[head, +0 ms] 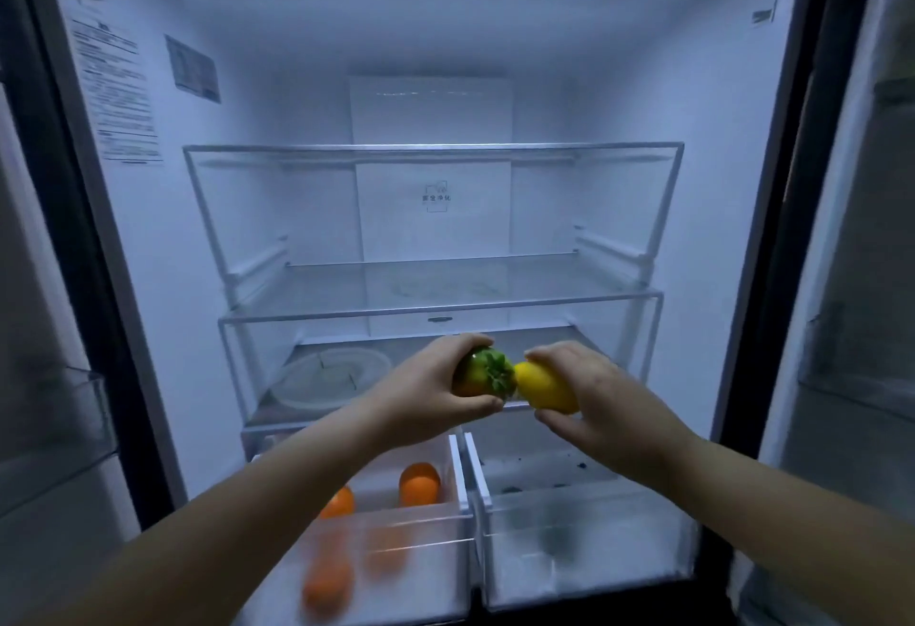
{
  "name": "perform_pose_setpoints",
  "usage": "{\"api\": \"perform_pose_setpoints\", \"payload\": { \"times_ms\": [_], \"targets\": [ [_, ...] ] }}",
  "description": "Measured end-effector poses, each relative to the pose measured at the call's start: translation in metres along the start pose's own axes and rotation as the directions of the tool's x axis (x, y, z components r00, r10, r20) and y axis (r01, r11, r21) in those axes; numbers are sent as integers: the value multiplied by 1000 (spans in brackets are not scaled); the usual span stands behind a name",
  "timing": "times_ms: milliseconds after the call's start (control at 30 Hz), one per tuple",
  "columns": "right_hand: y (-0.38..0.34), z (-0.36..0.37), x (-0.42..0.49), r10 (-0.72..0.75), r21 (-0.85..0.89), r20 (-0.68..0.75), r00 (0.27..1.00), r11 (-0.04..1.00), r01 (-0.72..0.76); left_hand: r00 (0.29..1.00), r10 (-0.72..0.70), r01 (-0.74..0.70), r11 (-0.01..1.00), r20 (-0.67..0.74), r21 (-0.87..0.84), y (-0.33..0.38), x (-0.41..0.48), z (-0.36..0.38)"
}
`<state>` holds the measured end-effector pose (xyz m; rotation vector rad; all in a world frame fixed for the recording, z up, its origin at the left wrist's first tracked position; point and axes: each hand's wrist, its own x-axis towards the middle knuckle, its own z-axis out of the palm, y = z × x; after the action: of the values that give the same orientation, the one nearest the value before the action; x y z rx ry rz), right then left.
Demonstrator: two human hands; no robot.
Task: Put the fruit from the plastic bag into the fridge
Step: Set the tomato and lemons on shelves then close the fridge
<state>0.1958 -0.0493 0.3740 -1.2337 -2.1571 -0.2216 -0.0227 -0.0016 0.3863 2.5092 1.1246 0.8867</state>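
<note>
The fridge stands open in front of me, lit from above. My left hand grips an orange-green fruit with a green leafy top. My right hand grips a yellow lemon. The two fruits touch in front of the lowest glass shelf. Both hands hover above the two pulled-out clear drawers. Several oranges lie in the left drawer. The plastic bag is out of view.
The right drawer holds only dark specks. A round white plate-like disc lies on the lowest shelf at the left. Two more glass shelves are above. Door bins flank both sides.
</note>
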Motion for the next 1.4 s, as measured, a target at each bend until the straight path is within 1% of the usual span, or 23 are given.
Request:
{"api": "perform_pose_setpoints", "payload": {
  "times_ms": [200,400,667,800,867,933,1033,1133,1233,1333,1400],
  "targets": [
    [39,43,73,-16,0,51,999,1000,16,1000,-7,7,1000,-1,22,-69,59,-9],
    [68,88,113,17,34,45,999,999,-18,999,-31,30,998,19,50,-122,98,-8],
    [103,93,135,-27,55,14,1000,998,26,1000,-4,4,1000,11,7,-137,136,-3],
    [115,94,129,-27,96,-5,1000,995,27,1000,7,-6,1000,23,-21,-135,147,0],
    [122,100,121,-21,114,0,1000,993,21,1000,2,-2,999,-5,-36,-134,152,2],
    [130,111,114,-7,124,34,999,992,3,998,-7,4,998,-55,-55,-134,158,3],
    [149,136,108,8,109,132,991,994,-22,993,-25,15,996,-115,-85,-132,169,7],
    [164,160,110,31,85,222,974,995,-51,989,-44,33,996,-140,-81,-126,183,15],
    [171,178,119,20,58,267,964,998,-37,985,-59,50,997,-159,-57,-123,197,22],
    [173,193,130,10,-38,341,940,999,3,981,-101,91,994,-168,-63,-125,210,28],
    [175,201,136,36,-91,392,919,996,0,976,-127,117,991,-175,-71,-127,216,31]
  ]
}}
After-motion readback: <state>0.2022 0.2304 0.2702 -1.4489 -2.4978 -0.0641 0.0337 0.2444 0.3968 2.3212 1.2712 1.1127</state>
